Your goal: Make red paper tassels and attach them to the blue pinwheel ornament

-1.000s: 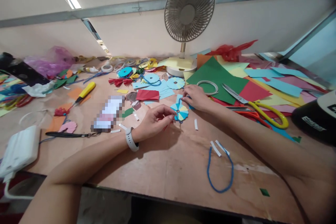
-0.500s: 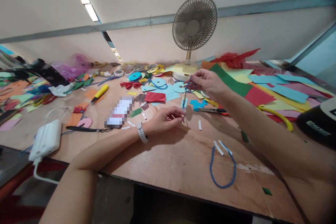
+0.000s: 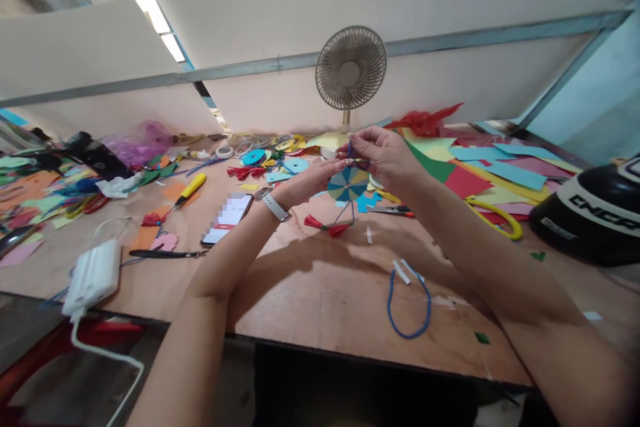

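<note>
My right hand [image 3: 375,153] pinches a dark blue cord [image 3: 351,148] above the table. From it hangs a round disc [image 3: 349,184] with blue and yellow segments, and below that a cord with red tassels [image 3: 336,229]. My left hand [image 3: 320,180], with a white-strapped watch on the wrist, is stretched out flat at the disc's upper left edge, fingertips near the cord. On the table nearer to me lies a blue cord loop [image 3: 410,333] with white strips at its ends.
A fan [image 3: 351,68] stands behind my hands. To the left lie a phone [image 3: 227,219], a yellow cutter [image 3: 191,188] and a white power bank [image 3: 93,275]. Coloured paper [image 3: 505,173], yellow-handled scissors [image 3: 515,227] and a black container [image 3: 595,213] are on the right.
My left hand has risen to the right hand, its fingers now straightened. The disc has turned its coloured face into view, and the red tassels now hang below it. The camera view has shifted.
</note>
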A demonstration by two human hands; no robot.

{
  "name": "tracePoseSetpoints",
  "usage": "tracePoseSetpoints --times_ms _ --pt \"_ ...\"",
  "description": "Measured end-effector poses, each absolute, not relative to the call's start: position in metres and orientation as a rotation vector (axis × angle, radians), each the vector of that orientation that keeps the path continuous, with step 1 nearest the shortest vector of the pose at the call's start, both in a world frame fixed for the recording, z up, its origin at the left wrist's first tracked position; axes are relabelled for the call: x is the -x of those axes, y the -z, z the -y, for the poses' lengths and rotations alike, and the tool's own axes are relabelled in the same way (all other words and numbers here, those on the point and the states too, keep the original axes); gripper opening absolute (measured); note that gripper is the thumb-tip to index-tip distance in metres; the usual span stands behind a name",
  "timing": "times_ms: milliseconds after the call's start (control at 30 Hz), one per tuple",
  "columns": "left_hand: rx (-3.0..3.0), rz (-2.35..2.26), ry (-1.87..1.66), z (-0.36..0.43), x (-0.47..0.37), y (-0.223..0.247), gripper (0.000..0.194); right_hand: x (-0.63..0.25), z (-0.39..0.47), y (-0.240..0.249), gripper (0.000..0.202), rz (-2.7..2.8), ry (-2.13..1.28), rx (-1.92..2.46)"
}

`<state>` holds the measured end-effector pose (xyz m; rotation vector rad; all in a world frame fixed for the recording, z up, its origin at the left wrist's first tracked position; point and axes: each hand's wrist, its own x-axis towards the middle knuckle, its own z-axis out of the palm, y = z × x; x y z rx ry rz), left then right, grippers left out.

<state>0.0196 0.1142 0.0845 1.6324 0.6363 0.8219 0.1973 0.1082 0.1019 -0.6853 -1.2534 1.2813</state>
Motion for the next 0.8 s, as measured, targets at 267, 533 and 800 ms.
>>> tracePoseSetpoints --times_ms 267,533,800 --pt "-1.395 -0.636 -0.711 -0.102 -0.032 -0.087 0.042 -0.207 -0.110 -0.107 0.037 1.391 -1.021 0.693" --pt "-1.617 -0.744 -0.642 -0.095 -0.018 -0.102 0.033 -0.244 -0.122 -0.108 0.030 1.772 -1.254 0.828" --pt "-1.704 -0.617 -0.689 -0.115 -0.010 -0.090 0.032 -0.263 -0.120 -0.107 0.041 1.819 -1.492 0.829"
